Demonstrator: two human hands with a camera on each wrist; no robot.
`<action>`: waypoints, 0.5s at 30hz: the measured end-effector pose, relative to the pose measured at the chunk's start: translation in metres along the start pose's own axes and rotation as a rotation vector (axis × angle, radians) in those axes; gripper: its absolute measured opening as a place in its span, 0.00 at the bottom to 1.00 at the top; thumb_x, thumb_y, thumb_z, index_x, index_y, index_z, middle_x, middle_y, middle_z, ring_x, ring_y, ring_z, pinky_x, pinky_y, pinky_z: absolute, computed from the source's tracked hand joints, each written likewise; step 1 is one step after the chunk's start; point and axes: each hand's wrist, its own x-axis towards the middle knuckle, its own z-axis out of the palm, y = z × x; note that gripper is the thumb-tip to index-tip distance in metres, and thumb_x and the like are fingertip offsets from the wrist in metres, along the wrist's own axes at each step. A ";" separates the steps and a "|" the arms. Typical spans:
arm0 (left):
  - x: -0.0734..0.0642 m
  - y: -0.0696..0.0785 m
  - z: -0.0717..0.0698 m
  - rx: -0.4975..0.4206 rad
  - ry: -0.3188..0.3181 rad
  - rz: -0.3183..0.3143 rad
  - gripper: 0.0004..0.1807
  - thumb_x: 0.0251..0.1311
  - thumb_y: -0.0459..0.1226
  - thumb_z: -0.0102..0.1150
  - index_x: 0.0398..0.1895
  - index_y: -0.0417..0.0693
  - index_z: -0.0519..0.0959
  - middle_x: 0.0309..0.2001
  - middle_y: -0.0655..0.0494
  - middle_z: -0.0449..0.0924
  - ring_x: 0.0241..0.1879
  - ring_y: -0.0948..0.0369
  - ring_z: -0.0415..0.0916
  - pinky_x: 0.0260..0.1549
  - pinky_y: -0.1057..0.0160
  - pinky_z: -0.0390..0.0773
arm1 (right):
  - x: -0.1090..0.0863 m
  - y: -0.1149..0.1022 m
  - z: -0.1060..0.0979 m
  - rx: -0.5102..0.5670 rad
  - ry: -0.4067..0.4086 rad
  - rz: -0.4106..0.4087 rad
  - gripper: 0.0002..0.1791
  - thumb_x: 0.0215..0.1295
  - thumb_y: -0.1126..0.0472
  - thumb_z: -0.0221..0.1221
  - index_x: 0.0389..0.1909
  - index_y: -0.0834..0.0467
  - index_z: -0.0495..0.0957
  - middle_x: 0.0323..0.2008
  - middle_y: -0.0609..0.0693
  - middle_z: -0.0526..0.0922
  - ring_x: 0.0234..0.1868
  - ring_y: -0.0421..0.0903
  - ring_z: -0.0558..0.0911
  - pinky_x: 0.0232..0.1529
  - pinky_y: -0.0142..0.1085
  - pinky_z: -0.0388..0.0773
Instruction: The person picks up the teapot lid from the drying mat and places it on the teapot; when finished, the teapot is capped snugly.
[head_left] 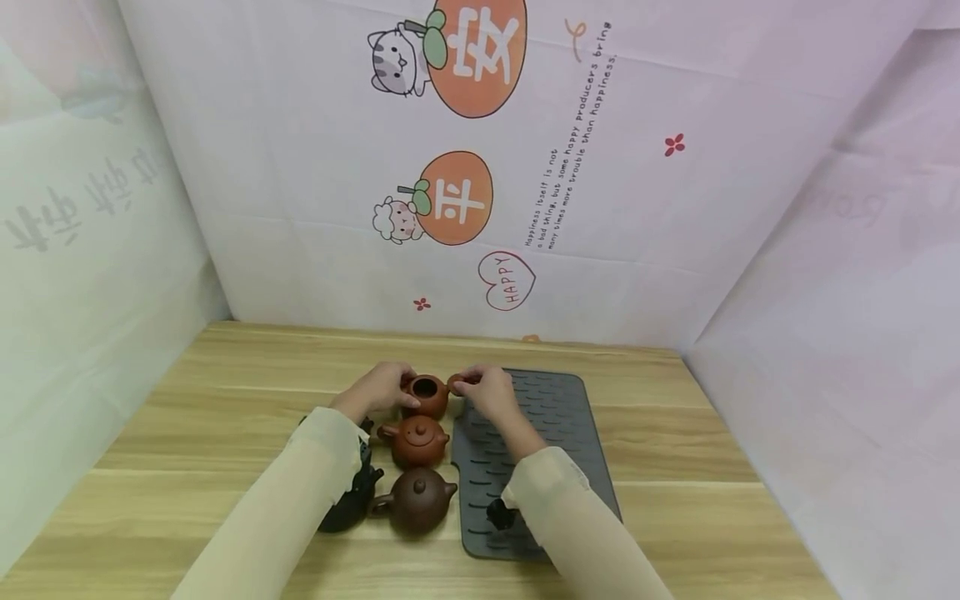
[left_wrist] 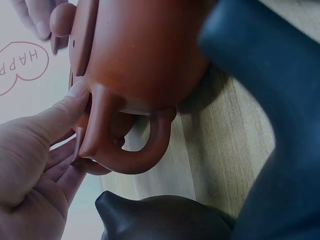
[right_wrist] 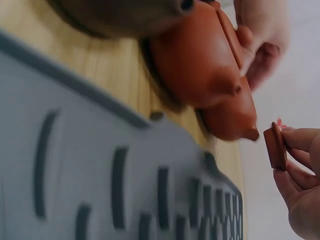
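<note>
My left hand (head_left: 382, 389) grips the farthest reddish-brown teapot (head_left: 429, 400) on its handle side. That pot's round mouth is uncovered and faces up. Just right of its spout, my right hand (head_left: 487, 392) pinches a small round teapot lid (right_wrist: 275, 146) by its edge, held on its side between thumb and fingers. Nearer to me stands a second reddish-brown teapot (head_left: 418, 442) with its lid on; its looped handle (left_wrist: 135, 157) covers part of the gripped pot in the left wrist view. A dark brown lidded teapot (head_left: 418, 502) stands closest in this row.
A grey ridged mat (head_left: 558, 417) lies right of the teapots, under my right forearm. Black teapots (head_left: 348, 504) stand left of the row, partly hidden by my left sleeve. A small black object (head_left: 501, 514) shows by my right sleeve. Printed cloth walls (head_left: 637, 250) enclose the wooden table (head_left: 675, 433).
</note>
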 end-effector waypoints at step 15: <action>0.004 -0.004 0.002 -0.014 -0.005 -0.015 0.21 0.57 0.36 0.70 0.53 0.37 0.78 0.45 0.48 0.80 0.46 0.53 0.77 0.46 0.53 0.77 | 0.003 -0.021 0.035 0.048 -0.019 -0.061 0.08 0.66 0.59 0.64 0.43 0.57 0.84 0.40 0.49 0.84 0.41 0.47 0.82 0.38 0.38 0.81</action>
